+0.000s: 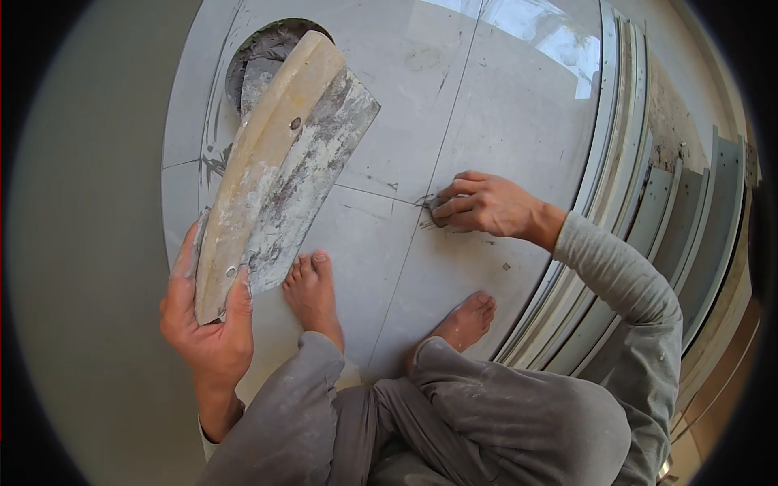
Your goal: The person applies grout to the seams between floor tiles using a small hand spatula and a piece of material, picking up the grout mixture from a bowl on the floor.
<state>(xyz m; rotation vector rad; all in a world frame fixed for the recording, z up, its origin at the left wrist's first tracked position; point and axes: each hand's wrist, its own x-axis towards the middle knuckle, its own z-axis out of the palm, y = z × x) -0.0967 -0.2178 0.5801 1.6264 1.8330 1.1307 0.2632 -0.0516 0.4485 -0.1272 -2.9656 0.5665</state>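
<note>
My left hand (212, 320) grips the near end of a wide putty scraper (296, 162) by its pale wooden back. Its broad metal blade is smeared with dried white and grey filler, and the scraper is held raised over the tiled floor. My right hand (478, 204) is bent down on a tile joint, fingers closed on a small dark grey wad (435, 212) whose kind I cannot make out. Grey smears surround it on the tile. Partly hidden behind the scraper, a round container (237, 69) holds grey paste.
Pale glossy floor tiles (405, 146) with thin dark joints and smudges lie around my bare feet (312, 292). Metal door tracks (604, 162) run along the right side. A plain grey-green surface (97, 243) fills the left.
</note>
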